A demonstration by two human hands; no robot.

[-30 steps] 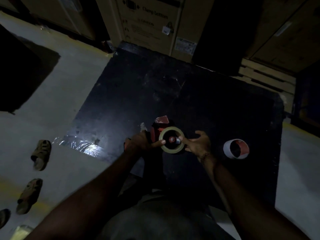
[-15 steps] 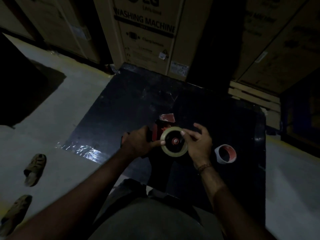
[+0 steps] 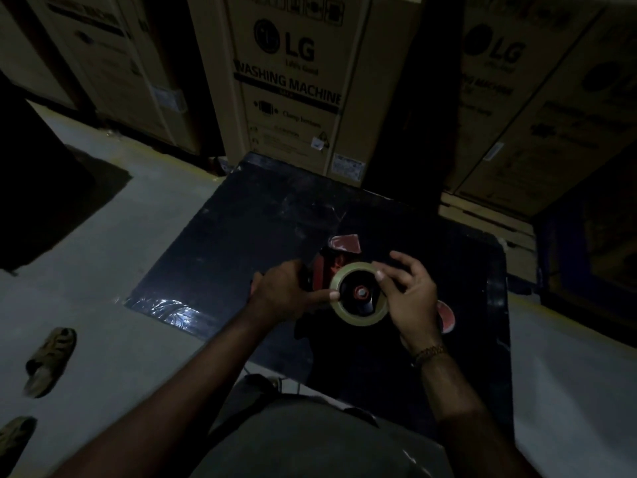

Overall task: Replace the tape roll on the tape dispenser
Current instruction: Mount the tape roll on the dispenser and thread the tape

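A red tape dispenser [image 3: 327, 267] lies on a black sheet [image 3: 241, 236] on the floor. A pale tape roll [image 3: 358, 319] sits on the dispenser's red hub. My left hand [image 3: 286, 294] grips the dispenser's handle, its thumb against the roll's left edge. My right hand [image 3: 410, 294] pinches the roll's right rim with its fingertips. A second, empty roll core [image 3: 446, 317] with a red inside lies to the right, mostly hidden behind my right hand.
Tall cardboard washing-machine boxes [image 3: 293, 84] stand right behind the black sheet. A wooden pallet [image 3: 482, 215] lies at the back right. Sandals [image 3: 51, 360] rest on the grey floor at the left. My knees fill the bottom of the view.
The view has tilted up, showing more of the boxes. My right hand has closed in on the roll's right rim and now covers most of the empty core.
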